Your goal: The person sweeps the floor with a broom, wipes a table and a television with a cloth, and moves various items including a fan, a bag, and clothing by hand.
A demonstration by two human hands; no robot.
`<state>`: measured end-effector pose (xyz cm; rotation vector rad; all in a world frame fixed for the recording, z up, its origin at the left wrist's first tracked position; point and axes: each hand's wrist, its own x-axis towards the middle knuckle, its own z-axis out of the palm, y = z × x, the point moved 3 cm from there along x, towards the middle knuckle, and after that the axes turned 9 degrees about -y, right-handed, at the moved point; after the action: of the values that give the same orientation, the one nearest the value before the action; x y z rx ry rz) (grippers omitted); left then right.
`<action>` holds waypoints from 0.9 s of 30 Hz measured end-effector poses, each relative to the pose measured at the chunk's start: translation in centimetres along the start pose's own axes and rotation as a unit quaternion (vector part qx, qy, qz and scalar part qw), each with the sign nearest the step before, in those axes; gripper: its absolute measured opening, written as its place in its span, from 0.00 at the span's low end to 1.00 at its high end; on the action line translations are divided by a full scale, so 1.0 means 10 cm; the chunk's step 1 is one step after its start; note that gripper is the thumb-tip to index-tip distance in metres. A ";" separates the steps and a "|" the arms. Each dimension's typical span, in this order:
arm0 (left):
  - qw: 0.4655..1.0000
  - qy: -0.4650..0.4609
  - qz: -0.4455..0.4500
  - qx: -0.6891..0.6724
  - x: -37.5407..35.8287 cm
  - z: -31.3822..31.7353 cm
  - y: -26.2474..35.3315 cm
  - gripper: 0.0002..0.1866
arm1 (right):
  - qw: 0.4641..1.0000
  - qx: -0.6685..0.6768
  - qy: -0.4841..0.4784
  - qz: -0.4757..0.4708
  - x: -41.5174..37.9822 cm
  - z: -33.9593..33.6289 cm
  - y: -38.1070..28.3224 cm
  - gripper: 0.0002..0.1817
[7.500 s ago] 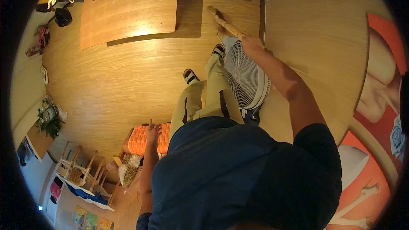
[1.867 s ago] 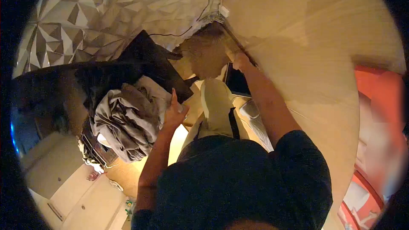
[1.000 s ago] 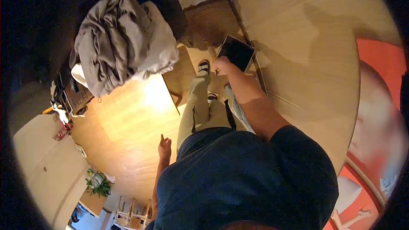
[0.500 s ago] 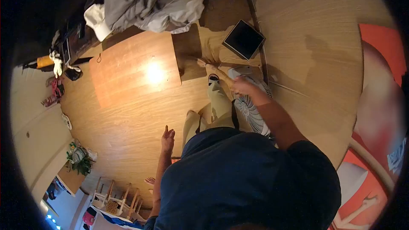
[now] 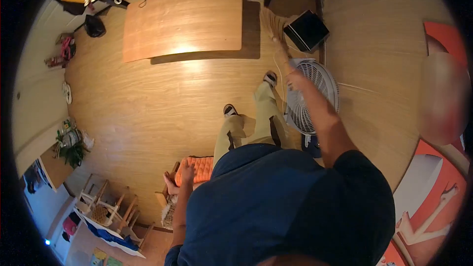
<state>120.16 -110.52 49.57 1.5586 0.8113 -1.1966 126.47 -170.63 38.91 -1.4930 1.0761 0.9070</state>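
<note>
My right hand (image 5: 294, 80) is wrapped round the handle of a soft straw broom (image 5: 272, 23), held out ahead of me. The broom's fanned bristles point away from me, beside a black box-like object (image 5: 306, 30). Directly under my right forearm stands a grey floor fan (image 5: 315, 93), partly hidden by the arm. My left hand (image 5: 187, 171) hangs low at my left side, open and holding nothing, in front of an orange quilted cushion (image 5: 199, 163) on a wooden seat.
A low wooden table (image 5: 185, 22) stands ahead on the wood floor. Another person's bare foot (image 5: 171, 185) shows by the cushion. A black bag (image 5: 94, 26), a plant (image 5: 71, 152) and stacked stools (image 5: 111, 207) line the left. A cord runs near my feet.
My view has shifted back, bringing both sandalled feet, the whole fan and the orange cushion into sight. The broom has swung toward the black object. My left hand has lowered beside the cushion.
</note>
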 end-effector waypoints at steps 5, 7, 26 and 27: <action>0.995 -0.036 -0.086 -0.027 -0.33 -0.50 -0.59 0.30 | 0.979 -0.113 -0.161 0.054 -0.47 1.92 -0.10 0.08; 0.995 -0.042 -0.088 -0.026 -0.27 -0.50 -0.71 0.31 | 0.961 -0.005 -0.249 0.120 -0.68 2.34 -0.06 0.08; 0.769 -0.066 0.433 0.465 -0.08 2.16 2.50 0.30 | 0.917 0.198 -0.309 -0.153 -2.28 0.40 -1.03 0.16; 0.772 -0.069 0.456 0.437 -0.15 2.31 2.64 0.29 | 0.884 0.223 -0.303 -0.278 -2.01 0.00 -0.87 0.16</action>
<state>136.59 -140.45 57.79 2.1457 -0.7349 -0.9040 128.49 -166.74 60.33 -0.9396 0.3183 0.5884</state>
